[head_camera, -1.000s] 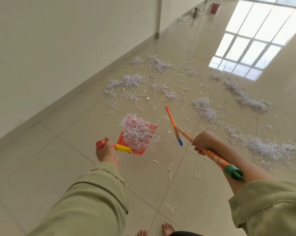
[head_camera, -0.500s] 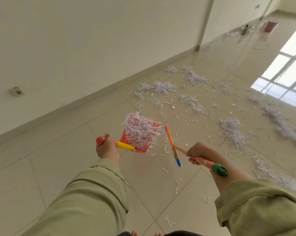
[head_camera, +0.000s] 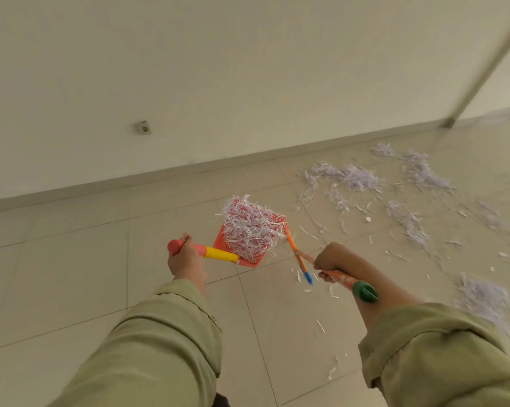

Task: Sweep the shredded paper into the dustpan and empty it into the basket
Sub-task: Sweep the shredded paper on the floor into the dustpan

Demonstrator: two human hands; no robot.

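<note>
Dustpan [head_camera: 249, 261], red-orange with a yellow and pink handle, is held above the tiled floor [head_camera: 71, 274] by the left hand [head_camera: 186, 259], whose fingers are wrapped round the pink end of the handle. A heaped load of shredded paper [head_camera: 249, 227] is carried in the pan, and loose strips hang over its front and right edges. The right hand [head_camera: 331, 258] is closed round the orange stick of a small broom [head_camera: 336, 274]; a green cap is seen at the near end of that stick, beside the bare forearm. The broom's head, orange with a blue tip, is seen edge-on just to the right of the pan, its upper end close against the pan's right corner; whether the two touch cannot be told. Both arms are covered by rolled olive-green sleeves [head_camera: 165, 348]. More shredded paper is scattered in clumps [head_camera: 353, 177] over the floor to the upper right, near the skirting board, and another blurred clump lies at the right edge by the right sleeve. Single strips are strewn on the tiles below the hands. A pale wall [head_camera: 218, 69] fills the upper half, with a small socket [head_camera: 143, 127] set low in it. The basket is not seen in this view
</note>
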